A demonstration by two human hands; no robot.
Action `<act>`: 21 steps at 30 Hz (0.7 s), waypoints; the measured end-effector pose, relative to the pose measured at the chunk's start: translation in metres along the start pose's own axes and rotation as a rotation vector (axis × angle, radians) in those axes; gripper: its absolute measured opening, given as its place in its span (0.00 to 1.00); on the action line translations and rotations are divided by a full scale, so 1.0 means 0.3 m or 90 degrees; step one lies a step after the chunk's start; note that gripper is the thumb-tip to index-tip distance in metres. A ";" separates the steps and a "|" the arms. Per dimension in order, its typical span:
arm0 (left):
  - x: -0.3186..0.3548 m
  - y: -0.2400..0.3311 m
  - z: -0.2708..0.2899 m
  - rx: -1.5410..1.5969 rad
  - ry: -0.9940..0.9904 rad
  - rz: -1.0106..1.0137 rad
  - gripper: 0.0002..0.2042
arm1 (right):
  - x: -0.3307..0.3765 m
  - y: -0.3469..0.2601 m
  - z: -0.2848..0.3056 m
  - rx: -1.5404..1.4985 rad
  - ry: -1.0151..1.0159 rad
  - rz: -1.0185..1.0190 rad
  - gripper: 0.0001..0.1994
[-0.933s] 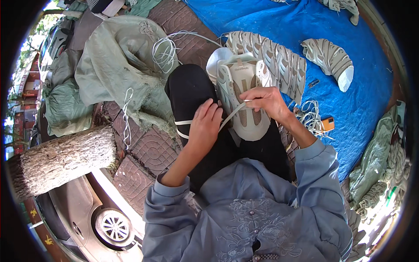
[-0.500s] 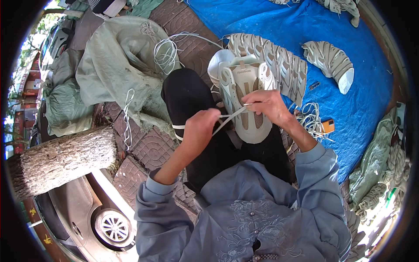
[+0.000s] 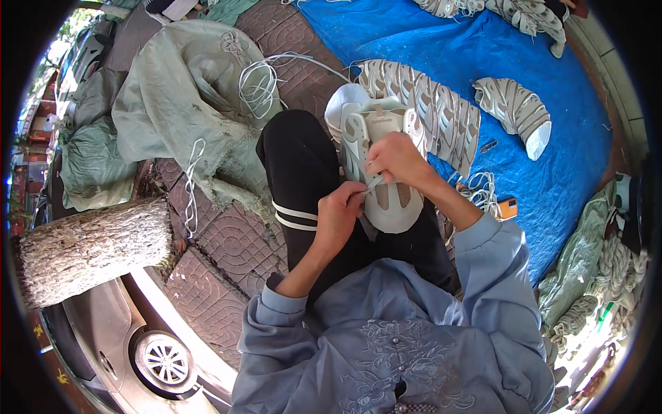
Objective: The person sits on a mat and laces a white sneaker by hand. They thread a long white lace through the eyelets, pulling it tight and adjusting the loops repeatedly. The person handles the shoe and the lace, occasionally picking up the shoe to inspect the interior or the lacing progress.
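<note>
Over the right leg [image 3: 429,257], a pale shoe upper [image 3: 394,219] is lying lengthwise, toe pointing toward the body; the right hand [image 3: 400,159] is covering its middle, nearer than the left hand [image 3: 339,212] at its left edge, both grips pinching a white lace [image 3: 375,183]

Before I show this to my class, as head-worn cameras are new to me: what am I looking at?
There is no machine: these are a person's bare hands, seen from above by the left of two fisheye cameras worn on the head; the lens bends straight edges. The left hand and right hand hold a pale lace at a beige-and-white shoe upper resting over the right leg. On a blue tarp lie two rows of overlapping uppers, loose laces and a small orange object.
</note>
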State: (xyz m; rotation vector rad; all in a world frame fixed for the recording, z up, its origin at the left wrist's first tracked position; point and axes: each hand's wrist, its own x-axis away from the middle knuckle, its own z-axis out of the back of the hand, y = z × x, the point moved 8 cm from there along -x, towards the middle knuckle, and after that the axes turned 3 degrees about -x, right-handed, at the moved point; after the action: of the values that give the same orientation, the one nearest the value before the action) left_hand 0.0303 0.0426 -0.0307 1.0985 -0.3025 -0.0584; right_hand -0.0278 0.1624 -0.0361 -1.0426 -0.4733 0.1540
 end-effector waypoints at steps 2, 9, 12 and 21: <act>0.004 0.044 0.009 -0.057 0.024 -0.097 0.02 | 0.034 0.034 0.036 -0.160 0.059 -0.059 0.07; -0.032 0.097 0.011 -0.019 0.110 -0.134 0.02 | 0.098 0.036 0.087 -0.322 0.117 -0.107 0.05; -0.039 0.104 -0.018 -0.020 0.098 -0.138 0.02 | 0.109 0.049 0.093 -0.291 0.116 -0.108 0.05; -0.025 0.130 -0.017 -0.078 0.121 -0.181 0.02 | 0.114 0.050 0.081 -0.254 0.169 -0.020 0.06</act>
State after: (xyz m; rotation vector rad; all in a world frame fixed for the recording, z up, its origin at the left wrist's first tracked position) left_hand 0.0206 0.0663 0.0000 1.0112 0.0287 -0.2215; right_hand -0.0068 0.2010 -0.0286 -1.4223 -0.2837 -0.1123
